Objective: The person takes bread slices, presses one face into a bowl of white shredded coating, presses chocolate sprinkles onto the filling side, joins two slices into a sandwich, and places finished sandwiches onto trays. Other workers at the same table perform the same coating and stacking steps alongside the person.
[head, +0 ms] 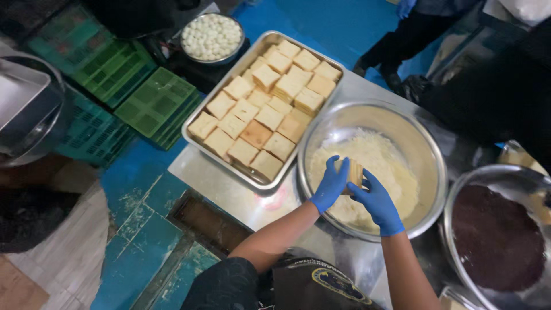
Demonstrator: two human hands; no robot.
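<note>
Both of my hands wear blue gloves and hold one square tan bread piece [354, 172] between them. My left hand [330, 185] grips its left side, my right hand [376, 201] its right side. The piece hangs over a large steel bowl [427, 143] that holds a white crumbly coating [379, 155]. To the left of the bowl lies a rectangular steel tray [198, 143] filled with several stacked square bread pieces [267, 112].
A second steel bowl [459, 195] with dark brown crumbs [496, 241] sits at the right. A bowl of small white balls [212, 37] stands behind the tray. Green plastic crates [132, 86] lie on the blue floor at left. Another person's legs [402, 40] stand at the top right.
</note>
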